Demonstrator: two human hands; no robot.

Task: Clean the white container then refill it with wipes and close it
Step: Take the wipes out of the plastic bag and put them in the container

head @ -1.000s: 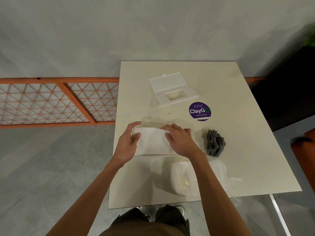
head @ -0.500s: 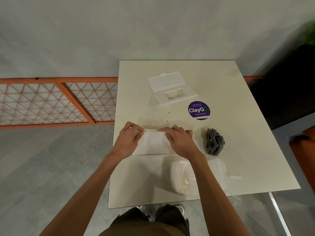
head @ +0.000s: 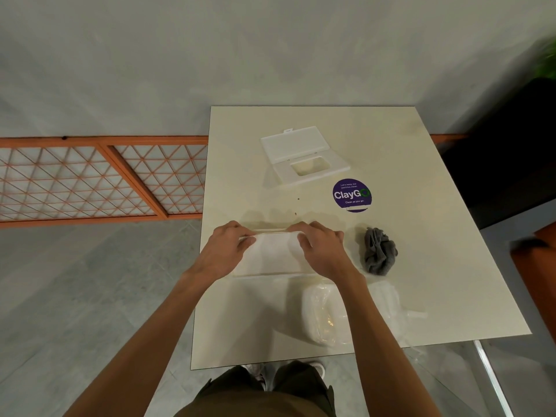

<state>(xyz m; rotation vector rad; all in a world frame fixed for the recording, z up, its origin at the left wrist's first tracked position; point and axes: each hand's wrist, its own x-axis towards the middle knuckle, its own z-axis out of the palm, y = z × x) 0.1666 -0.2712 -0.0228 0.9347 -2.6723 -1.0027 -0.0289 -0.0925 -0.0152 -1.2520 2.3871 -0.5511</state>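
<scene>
The white container base [head: 270,273] lies on the cream table [head: 421,236] near its left edge, filled with a white stack of wipes [head: 275,252]. My left hand [head: 227,249] pinches the wipes' far left corner. My right hand [head: 320,249] grips the far right part of the stack, fingers curled over it. The container's white lid [head: 304,156] lies apart at the back of the table, its flap open above a rectangular opening. A crumpled grey cloth [head: 378,251] sits to the right of my right hand.
A clear plastic wrapper [head: 325,317] lies by the table's near edge, under my right forearm. A purple round sticker [head: 352,195] is stuck between lid and cloth. An orange lattice fence [head: 90,179] runs to the left; a dark block [head: 511,164] stands right.
My left hand has moved up and inward onto the far left corner of the wipes. The stack now sits lower in the container, with my fingers closer together along its far edge.
</scene>
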